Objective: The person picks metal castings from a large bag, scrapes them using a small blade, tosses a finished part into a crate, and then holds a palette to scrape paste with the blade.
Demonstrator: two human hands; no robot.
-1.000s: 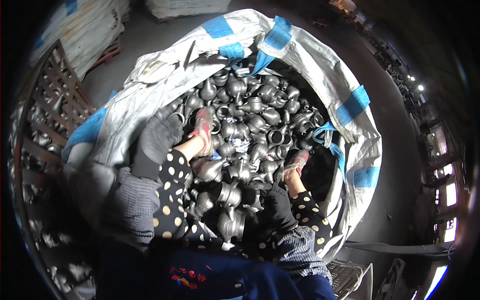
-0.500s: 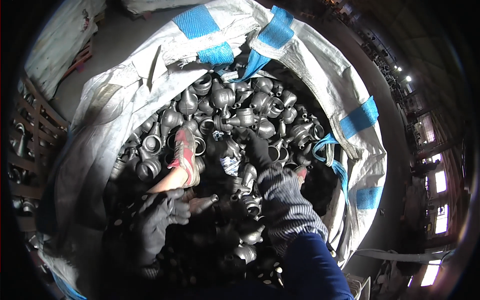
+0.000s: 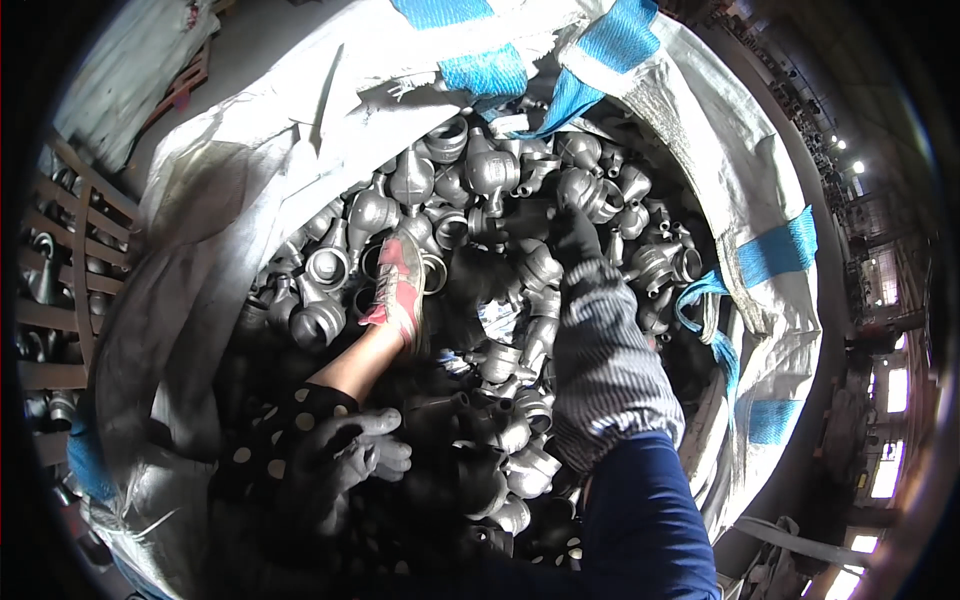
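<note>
Dark grey metal castings (image 3: 490, 172), rounded bodies with short tube necks and open round mouths, lie heaped inside a large white woven bulk bag (image 3: 230, 190). My left hand (image 3: 355, 460), in a grey glove, is over the near left of the pile. Its fingers are spread and nothing shows in them. My right hand (image 3: 578, 238), in a dark glove, reaches to castings at the far middle. Its fingertips are lost in shadow, so any grip is hidden. A casting (image 3: 530, 468) lies between my arms, nearer me.
My foot in a red and grey shoe (image 3: 400, 285) stands among the castings. Blue straps (image 3: 620, 35) are sewn to the bag's rim. Crumpled printed scraps (image 3: 498, 320) lie in the pile. A slatted crate (image 3: 60, 315) with metal parts stands outside at left.
My left hand has opened and is off the casting it was at. My right hand has reached farther forward and right. The whole view has shifted a little.
</note>
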